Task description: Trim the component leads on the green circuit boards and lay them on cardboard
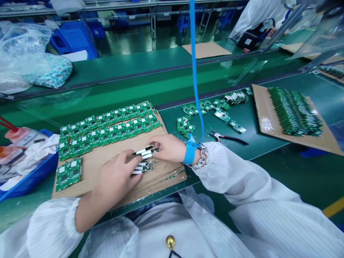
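Observation:
Over a sheet of cardboard point(107, 157), my left hand point(118, 175) grips one end of a small stack of circuit boards point(146, 154) with white parts along their edges. My right hand point(169, 147), wearing a blue wrist strap point(190, 149), pinches the stack's other end. Just below, more boards point(144, 167) stand on edge by my left fingers. Behind my hands, green circuit boards point(107, 129) lie flat in two rows along the far part of the cardboard. A separate pair of boards point(68, 173) lies at its left edge.
Right of the cardboard lie loose boards point(185, 124) and cutting pliers point(228, 138). A tilted cardboard sheet point(262, 118) carries densely lined-up boards point(294, 111). At left is a blue bin point(34, 175) with bottles and tissue. A blue cord point(195, 64) hangs down to my wrist strap.

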Demonstrator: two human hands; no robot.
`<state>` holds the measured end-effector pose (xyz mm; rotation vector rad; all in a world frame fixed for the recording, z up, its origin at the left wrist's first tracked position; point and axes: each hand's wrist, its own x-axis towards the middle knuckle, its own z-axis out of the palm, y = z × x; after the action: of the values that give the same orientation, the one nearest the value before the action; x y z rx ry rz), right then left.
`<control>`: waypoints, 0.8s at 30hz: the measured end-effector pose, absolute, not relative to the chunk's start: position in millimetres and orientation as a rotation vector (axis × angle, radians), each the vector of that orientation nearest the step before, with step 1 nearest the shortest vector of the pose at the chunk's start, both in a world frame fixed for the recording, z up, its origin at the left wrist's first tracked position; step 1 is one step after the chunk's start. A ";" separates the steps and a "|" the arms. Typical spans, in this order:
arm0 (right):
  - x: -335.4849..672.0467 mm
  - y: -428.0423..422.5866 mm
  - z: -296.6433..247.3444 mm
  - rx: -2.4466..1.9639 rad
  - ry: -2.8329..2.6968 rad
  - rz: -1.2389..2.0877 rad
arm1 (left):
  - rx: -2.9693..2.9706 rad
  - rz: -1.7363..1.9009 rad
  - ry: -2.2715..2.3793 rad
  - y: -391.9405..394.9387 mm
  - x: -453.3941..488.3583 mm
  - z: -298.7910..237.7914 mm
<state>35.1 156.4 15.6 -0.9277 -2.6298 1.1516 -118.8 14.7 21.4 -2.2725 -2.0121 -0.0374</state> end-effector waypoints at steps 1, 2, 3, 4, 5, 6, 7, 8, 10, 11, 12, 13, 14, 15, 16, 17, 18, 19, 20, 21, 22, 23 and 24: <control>35.1 156.6 15.4 -0.921 -2.629 1.151 | -2.303 -0.069 -1.963 15.9 -119.5 20.8; 35.1 156.7 15.3 -0.914 -2.631 1.147 | -2.330 -0.100 -1.926 17.1 -120.0 20.1; 35.1 156.9 15.2 -0.906 -2.635 1.139 | -2.349 -0.130 -1.903 18.4 -120.3 19.5; 35.2 157.0 15.2 -0.901 -2.638 1.131 | -2.364 -0.162 -1.886 19.5 -120.3 18.9; 35.2 157.1 15.4 -0.897 -2.640 1.126 | -2.378 -0.195 -1.863 20.4 -120.3 18.4; 35.2 157.2 15.6 -0.897 -2.641 1.125 | -2.392 -0.222 -1.829 21.1 -120.2 18.1; 35.1 157.2 16.0 -0.898 -2.640 1.128 | -2.406 -0.240 -1.789 21.6 -120.0 17.8; 35.0 157.3 16.4 -0.898 -2.641 1.136 | -2.418 -0.249 -1.751 21.9 -119.8 17.7; 34.6 157.2 17.3 -0.902 -2.646 1.152 | -2.424 -0.246 -1.731 22.1 -119.1 18.0; 34.3 157.1 17.8 -0.905 -2.645 1.154 | -2.422 -0.233 -1.750 22.1 -118.6 18.4; 34.0 157.1 18.2 -0.909 -2.644 1.151 | -2.422 -0.218 -1.780 22.2 -118.0 18.9; 33.7 157.1 18.7 -0.906 -2.643 1.146 | -2.426 -0.207 -1.810 22.3 -117.2 19.6; 33.3 157.2 19.0 -0.903 -2.645 1.140 | -2.434 -0.206 -1.838 22.5 -116.3 20.4; 33.0 157.2 19.3 -0.900 -2.648 1.141 | -2.447 -0.214 -1.858 22.9 -115.2 21.1; 32.7 157.3 19.6 -0.899 -2.653 1.149 | -2.460 -0.227 -1.870 23.4 -114.1 21.7; 32.4 157.3 19.7 -0.896 -2.660 1.159 | -2.476 -0.239 -1.875 24.0 -112.9 22.1; 32.2 157.3 19.9 -0.892 -2.663 1.173 | -2.488 -0.247 -1.885 24.9 -111.7 22.2; 32.1 157.3 20.0 -0.887 -2.664 1.185 | -2.497 -0.256 -1.908 25.9 -110.7 22.1; 32.2 157.3 20.3 -0.877 -2.665 1.195 | -2.501 -0.264 -1.944 27.0 -109.7 21.9; 32.3 157.5 20.7 -0.861 -2.666 1.201 | -2.501 -0.271 -1.989 28.3 -108.9 21.6; 32.7 157.7 21.2 -0.841 -2.673 1.208 | -2.496 -0.279 -2.039 29.7 -108.2 21.5; 33.0 158.2 21.8 -0.822 -2.684 1.222 | -2.484 -0.283 -2.089 31.2 -107.6 21.6; 33.4 159.0 22.5 -0.803 -2.701 1.242 | -2.468 -0.281 -2.133 32.9 -106.9 22.1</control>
<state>33.4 159.0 22.5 -0.8032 -2.7014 1.2420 -106.9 32.9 22.1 -2.4679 -2.1328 -0.2808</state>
